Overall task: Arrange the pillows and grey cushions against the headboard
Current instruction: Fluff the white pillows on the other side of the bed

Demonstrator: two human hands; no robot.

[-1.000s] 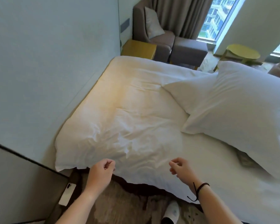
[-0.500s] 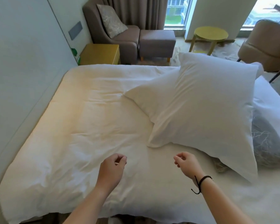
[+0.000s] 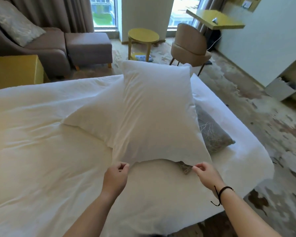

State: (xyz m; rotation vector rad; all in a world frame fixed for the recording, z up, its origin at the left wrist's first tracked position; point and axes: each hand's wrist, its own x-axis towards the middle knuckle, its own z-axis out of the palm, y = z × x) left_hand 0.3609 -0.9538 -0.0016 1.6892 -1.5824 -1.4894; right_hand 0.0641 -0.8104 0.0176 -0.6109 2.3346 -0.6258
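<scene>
Covering the bed (image 3: 41,151): white duvet. Top pillow (image 3: 157,117) overlaps second pillow (image 3: 96,117), mid-bed; grey cushion (image 3: 212,134) beneath its right side. Left hand (image 3: 115,177) and right hand (image 3: 206,175) each pinch the top pillow's near edge.

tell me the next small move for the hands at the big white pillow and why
Probably pinch the near edge of the top white pillow and lift it. Both the left hand and right hand sit at that edge, and it covers the grey cushion.
</scene>
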